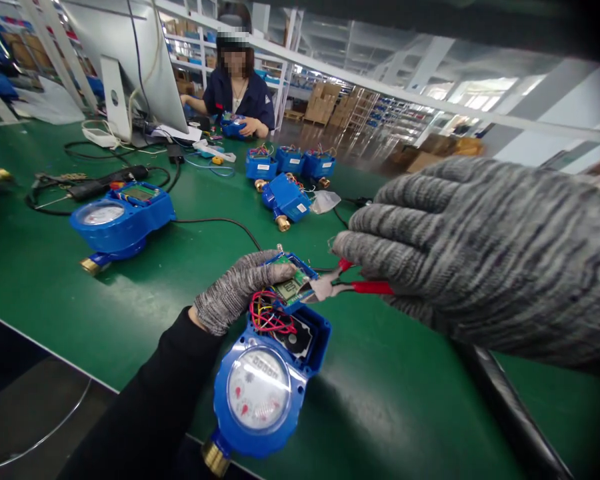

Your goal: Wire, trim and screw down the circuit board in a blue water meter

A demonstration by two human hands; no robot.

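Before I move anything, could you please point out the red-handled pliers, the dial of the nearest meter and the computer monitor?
Red-handled pliers [323, 287]: head view, on the metal pivot area.
Nearest meter's dial [259, 393]: head view, on the white face.
Computer monitor [107, 37]: head view, on its silver back.

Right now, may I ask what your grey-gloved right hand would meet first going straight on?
Led by its red-handled pliers, the right hand would probably first meet the green circuit board in the blue plastic frame, though depth is unclear.

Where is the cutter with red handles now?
In the head view, the red cutter is just right of centre, in the right hand, its jaws at the circuit board.
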